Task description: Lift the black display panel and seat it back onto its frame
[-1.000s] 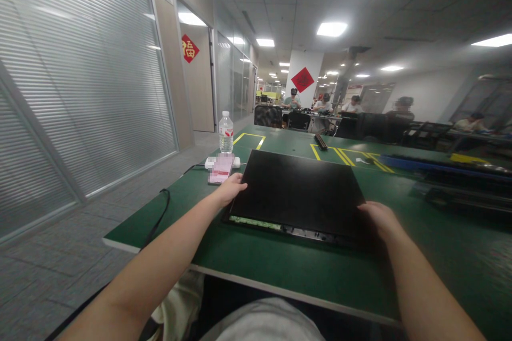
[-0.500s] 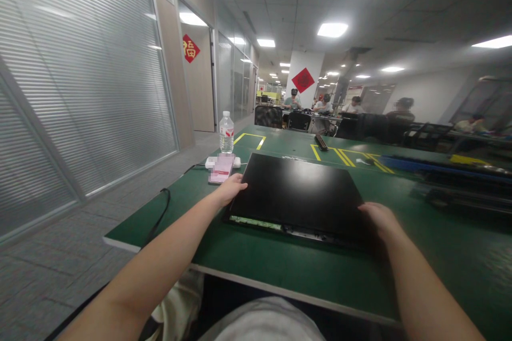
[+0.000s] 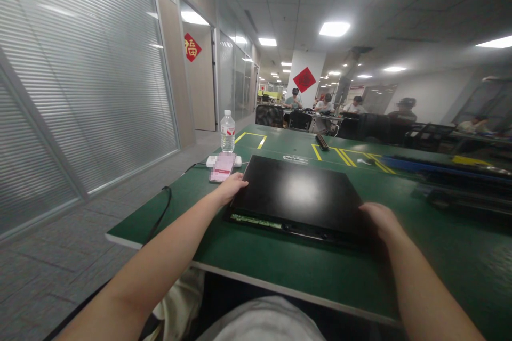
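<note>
A large flat black panel (image 3: 298, 194) with a strip of green circuit board along its near edge lies on the green table (image 3: 280, 266). My left hand (image 3: 231, 187) grips the panel's near left edge, fingers curled over it. My right hand (image 3: 380, 219) holds the near right corner, its fingers wrapped round the edge and partly hidden. The panel's far edge sits low, close to the table.
A water bottle (image 3: 228, 131), a pink phone (image 3: 222, 167) and a white charger block (image 3: 212, 160) stand at the far left. A black cable (image 3: 162, 210) hangs off the left edge. Blue and black trays (image 3: 448, 170) fill the right. People sit at tables beyond.
The panel's far edge has come down, from tilted up toward me to nearly flat on the table. Both hands have stayed on its near corners.
</note>
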The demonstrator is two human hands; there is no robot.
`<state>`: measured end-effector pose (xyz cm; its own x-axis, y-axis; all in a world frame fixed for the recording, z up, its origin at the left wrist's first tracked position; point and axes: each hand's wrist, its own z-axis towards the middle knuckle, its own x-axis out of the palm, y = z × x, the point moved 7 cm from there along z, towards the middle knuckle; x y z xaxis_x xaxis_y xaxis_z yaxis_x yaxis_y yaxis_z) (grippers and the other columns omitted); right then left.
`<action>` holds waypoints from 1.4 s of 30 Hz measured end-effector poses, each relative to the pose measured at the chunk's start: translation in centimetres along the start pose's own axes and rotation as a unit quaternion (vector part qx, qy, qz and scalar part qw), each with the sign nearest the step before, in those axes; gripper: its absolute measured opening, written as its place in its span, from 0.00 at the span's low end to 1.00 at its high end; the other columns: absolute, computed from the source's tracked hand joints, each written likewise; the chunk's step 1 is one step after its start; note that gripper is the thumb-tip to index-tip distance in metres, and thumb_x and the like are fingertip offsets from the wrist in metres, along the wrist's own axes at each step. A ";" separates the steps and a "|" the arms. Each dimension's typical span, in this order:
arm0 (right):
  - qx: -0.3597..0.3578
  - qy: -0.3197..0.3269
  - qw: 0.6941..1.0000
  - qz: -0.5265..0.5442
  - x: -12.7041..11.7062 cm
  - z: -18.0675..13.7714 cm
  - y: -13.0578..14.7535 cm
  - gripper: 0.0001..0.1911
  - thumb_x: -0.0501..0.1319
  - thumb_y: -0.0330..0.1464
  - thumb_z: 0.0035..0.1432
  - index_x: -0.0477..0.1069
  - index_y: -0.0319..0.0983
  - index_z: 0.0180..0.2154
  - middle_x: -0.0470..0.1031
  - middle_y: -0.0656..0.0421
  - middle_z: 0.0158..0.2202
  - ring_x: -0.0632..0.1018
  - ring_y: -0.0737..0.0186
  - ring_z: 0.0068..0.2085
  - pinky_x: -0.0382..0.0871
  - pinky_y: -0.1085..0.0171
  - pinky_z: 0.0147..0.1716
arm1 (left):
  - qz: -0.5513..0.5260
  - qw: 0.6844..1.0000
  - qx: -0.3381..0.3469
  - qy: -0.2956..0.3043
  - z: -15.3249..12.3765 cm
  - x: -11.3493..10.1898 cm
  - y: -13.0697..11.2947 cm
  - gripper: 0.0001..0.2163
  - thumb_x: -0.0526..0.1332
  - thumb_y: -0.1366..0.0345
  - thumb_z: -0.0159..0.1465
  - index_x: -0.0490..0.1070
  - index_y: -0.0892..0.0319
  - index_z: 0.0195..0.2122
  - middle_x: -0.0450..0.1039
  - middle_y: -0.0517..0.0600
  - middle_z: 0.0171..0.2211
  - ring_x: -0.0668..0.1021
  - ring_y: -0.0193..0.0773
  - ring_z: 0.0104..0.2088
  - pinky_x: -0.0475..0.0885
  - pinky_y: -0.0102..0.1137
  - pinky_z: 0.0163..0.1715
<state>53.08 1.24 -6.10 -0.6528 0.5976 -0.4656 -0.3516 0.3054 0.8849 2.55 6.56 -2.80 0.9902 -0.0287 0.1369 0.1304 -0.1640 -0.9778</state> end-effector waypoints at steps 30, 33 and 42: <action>-0.021 0.008 1.000 -0.022 0.1 -1.5 1.2 0.04 0.64 0.33 0.42 0.75 0.41 0.24 0.80 0.52 0.34 0.79 0.49 0.41 0.71 0.56 0.39 | 0.047 0.999 0.025 -0.012 -0.6 -0.1 -0.7 0.14 0.70 0.73 0.52 0.67 0.58 0.36 0.77 0.46 0.25 0.80 0.39 0.24 0.76 0.31 0.27; -0.019 0.008 0.999 -0.027 0.2 -1.5 1.1 0.04 0.64 0.34 0.42 0.75 0.41 0.25 0.80 0.52 0.34 0.79 0.49 0.40 0.71 0.56 0.39 | 0.037 0.999 0.024 -0.009 -0.5 -0.1 -0.6 0.14 0.70 0.73 0.52 0.67 0.58 0.35 0.77 0.46 0.25 0.80 0.39 0.24 0.77 0.32 0.28; -0.032 0.012 0.999 -0.019 0.3 -1.1 1.0 0.03 0.64 0.33 0.43 0.75 0.41 0.24 0.81 0.53 0.33 0.79 0.50 0.38 0.72 0.57 0.38 | 0.013 1.000 0.011 -0.010 -0.8 -0.1 -0.7 0.14 0.71 0.71 0.52 0.68 0.58 0.35 0.77 0.47 0.25 0.80 0.40 0.24 0.76 0.33 0.27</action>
<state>51.82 0.90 -5.41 -0.6542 0.5673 -0.5002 -0.4179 0.2801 0.8642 2.32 5.90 -2.00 0.9939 -0.0133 0.1091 0.1061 -0.1421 -0.9842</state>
